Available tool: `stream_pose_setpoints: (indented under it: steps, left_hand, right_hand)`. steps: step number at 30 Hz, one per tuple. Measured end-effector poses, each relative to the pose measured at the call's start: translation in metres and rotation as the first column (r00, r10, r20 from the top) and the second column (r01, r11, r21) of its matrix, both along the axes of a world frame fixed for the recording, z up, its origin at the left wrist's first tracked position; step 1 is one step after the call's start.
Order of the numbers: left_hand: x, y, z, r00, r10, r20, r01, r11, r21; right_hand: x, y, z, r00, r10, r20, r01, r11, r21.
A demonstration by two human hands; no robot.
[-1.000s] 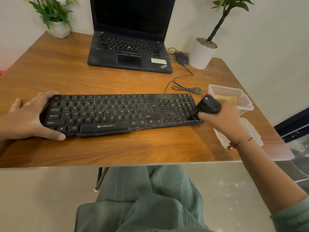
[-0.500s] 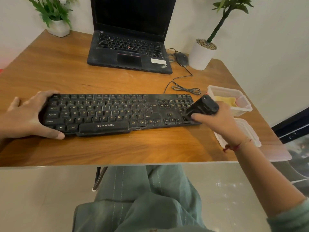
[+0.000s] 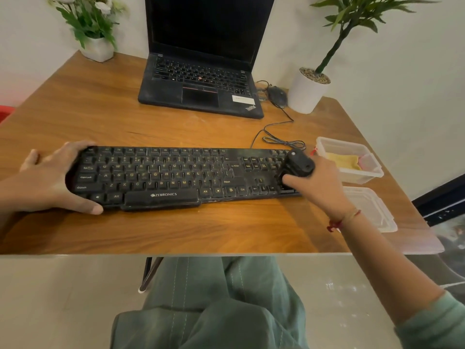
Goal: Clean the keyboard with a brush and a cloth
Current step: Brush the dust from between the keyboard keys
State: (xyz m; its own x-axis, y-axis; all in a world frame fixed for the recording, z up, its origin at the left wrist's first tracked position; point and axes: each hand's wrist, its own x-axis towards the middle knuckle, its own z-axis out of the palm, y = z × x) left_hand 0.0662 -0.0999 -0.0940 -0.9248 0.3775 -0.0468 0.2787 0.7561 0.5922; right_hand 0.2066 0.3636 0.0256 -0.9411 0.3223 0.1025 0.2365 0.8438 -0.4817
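Brush bristles hidden; right hand fingers grip it, left hand clasps keyboard end.

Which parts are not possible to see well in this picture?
Head view:
1. Bristles of the brush: hidden under its body and the right hand.
2. Left end of the keyboard: covered by the left hand.
3. The yellow cloth: partly behind the container wall.
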Motion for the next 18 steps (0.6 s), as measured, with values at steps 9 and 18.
stream_pose_setpoints:
  steps: [9,18]
  left_hand:
    - [0.028,0.022,0.048,0.992,0.01,0.127,0.003,0.995,-0.102]
    - [0.038,0.022,0.052,0.992,-0.012,0.128,0.03,0.99,-0.141]
  right_hand:
    - [0.004,-0.003,0.004,0.984,-0.013,-0.175,0.036,0.991,0.128]
    - [0.01,-0.078,0.002,0.966,0.228,-0.12,-0.257,0.887,-0.383]
